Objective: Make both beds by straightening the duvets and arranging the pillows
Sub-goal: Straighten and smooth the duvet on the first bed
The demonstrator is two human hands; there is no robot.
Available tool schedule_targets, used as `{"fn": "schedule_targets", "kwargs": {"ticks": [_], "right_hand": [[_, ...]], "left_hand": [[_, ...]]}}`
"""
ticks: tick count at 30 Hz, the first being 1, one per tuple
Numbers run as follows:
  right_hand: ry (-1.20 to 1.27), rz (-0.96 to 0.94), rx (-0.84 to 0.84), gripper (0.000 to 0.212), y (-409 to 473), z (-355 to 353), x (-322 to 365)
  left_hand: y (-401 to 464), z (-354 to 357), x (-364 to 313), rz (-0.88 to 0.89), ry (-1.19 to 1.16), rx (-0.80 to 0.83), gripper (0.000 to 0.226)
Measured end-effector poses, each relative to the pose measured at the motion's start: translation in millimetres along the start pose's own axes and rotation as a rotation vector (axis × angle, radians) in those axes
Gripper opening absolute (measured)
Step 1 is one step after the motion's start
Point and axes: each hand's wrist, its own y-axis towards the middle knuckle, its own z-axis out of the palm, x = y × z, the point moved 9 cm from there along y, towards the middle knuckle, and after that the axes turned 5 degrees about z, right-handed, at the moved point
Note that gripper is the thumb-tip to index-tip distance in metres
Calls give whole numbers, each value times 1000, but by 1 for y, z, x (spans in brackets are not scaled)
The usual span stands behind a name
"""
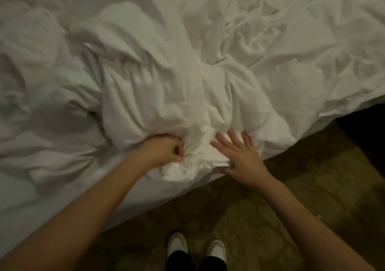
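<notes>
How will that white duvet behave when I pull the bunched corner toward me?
Probably floppy: the duvet lies in deep soft folds and bunches where the left hand grips it. It likely drags rather than slides as one piece, since creases fan out from that grip. The right hand lies spread on it, and may help anchor it.

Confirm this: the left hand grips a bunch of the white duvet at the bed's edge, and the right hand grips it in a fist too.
Not quite. The left hand does grip a bunch of the white duvet at the bed's edge, but the right hand is no fist: its fingers are spread and lie flat on the fabric, as the head view shows.
</notes>
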Motion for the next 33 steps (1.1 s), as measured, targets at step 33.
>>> {"fn": "schedule_targets", "kwargs": {"ticks": [33], "right_hand": [[-111,100,-164,77,-3,3,-18]], "left_hand": [[-8,63,-43,69,213,-565,77]]}}
